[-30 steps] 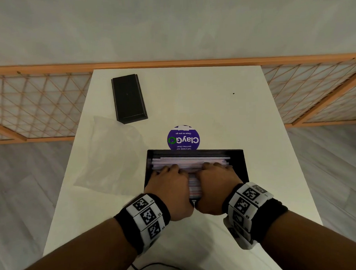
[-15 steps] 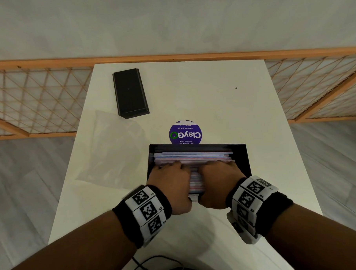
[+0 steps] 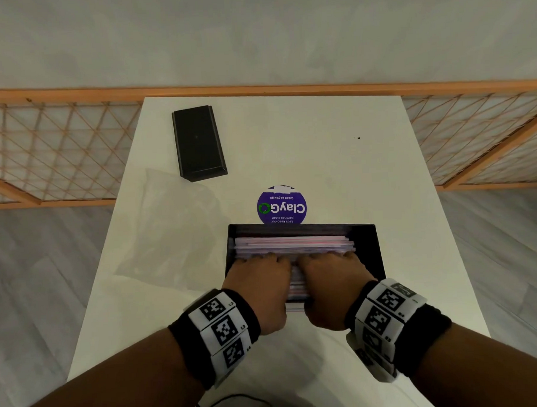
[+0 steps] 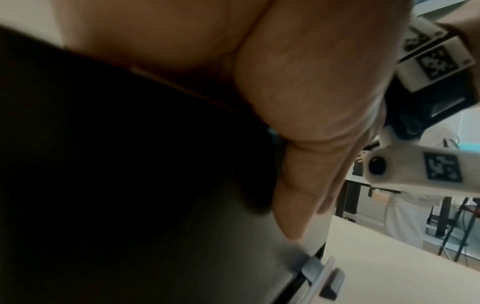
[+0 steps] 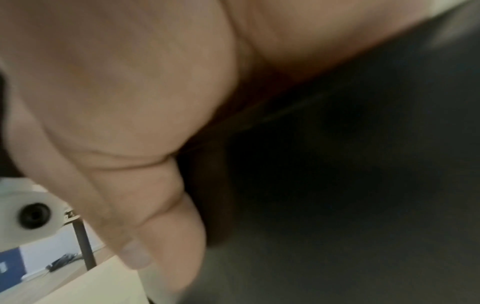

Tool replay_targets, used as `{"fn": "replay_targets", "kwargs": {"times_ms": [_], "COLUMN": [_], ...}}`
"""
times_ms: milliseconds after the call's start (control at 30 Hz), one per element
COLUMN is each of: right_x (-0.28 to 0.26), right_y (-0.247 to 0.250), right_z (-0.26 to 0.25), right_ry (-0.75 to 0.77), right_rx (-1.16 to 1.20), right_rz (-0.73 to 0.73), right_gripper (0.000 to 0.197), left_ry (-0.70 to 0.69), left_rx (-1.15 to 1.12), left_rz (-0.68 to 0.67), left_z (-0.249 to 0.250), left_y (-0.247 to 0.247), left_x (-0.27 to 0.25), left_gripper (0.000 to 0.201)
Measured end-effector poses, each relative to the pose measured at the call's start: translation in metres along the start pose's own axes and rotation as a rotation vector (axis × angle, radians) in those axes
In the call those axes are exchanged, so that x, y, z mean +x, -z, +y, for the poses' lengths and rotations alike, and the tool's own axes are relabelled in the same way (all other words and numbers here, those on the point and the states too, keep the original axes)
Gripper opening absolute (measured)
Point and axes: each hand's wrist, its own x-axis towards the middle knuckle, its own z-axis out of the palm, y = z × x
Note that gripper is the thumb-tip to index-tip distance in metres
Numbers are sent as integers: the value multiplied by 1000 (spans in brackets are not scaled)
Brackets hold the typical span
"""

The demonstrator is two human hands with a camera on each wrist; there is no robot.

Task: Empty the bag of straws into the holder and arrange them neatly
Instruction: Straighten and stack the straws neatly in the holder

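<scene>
A white worktop (image 3: pixel 336 157) fills the middle of the head view, with an orange lattice railing (image 3: pixel 58 151) behind it. At about 9 o'clock of the worktop's centre lies a clear plastic bag (image 3: pixel 167 232), flat and crumpled. Just beyond it, at about 11 o'clock, lies a black lid (image 3: pixel 198 141), apart from the bag. At the centre is a round purple sticker (image 3: pixel 281 206) printed "ClayGo", its near edge touching the far wall of the black holder (image 3: pixel 366 245), which sits at 6 o'clock near the front edge.

Inside the holder the straws (image 3: pixel 293 243) lie crosswise in a stacked bundle, pale pink and white. The left hand (image 3: pixel 258 283) rests palm down on the left half of the bundle, fingers bent over the straws and pressing them. The right hand (image 3: pixel 332 280) does the same on the right half, the two hands nearly touching. In the wrist views each thumb (image 4: pixel 298 205) (image 5: pixel 166 236) lies against the holder's dark near wall (image 4: pixel 130 205) (image 5: pixel 337 205). Both wrists carry black bands (image 3: pixel 223 328) with white coded tags.
</scene>
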Motion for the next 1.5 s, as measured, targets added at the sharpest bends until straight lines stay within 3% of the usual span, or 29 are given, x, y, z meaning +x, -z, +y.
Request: {"fn": "replay_targets", "kwargs": {"times_ms": [133, 367, 633, 767, 933, 1367, 1500], "right_x": [1, 1, 0, -1, -1, -8, -19], "right_y": [-6, 0, -5, 3, 6, -11, -19], "right_z": [1, 2, 1, -2, -3, -8, 12], "right_ry": [-25, -39, -28, -24, -24, 38, -60], "right_rx": [15, 12, 24, 1, 39, 16, -11], "right_rz": [43, -41, 19, -47, -63, 44, 109], "right_gripper": [58, 51, 54, 48, 45, 50, 49], "left_ry": [-13, 14, 40, 53, 37, 5, 34], "left_rx": [-18, 5, -18, 31, 0, 54, 86], "left_rz": [24, -8, 4, -54, 3, 65, 107], "left_z": [-2, -1, 1, 2, 2, 9, -2], "left_y": [-2, 1, -1, 1, 0, -9, -15], "left_x": [2, 2, 1, 3, 1, -7, -11], "left_gripper": [62, 50, 51, 46, 51, 47, 49]}}
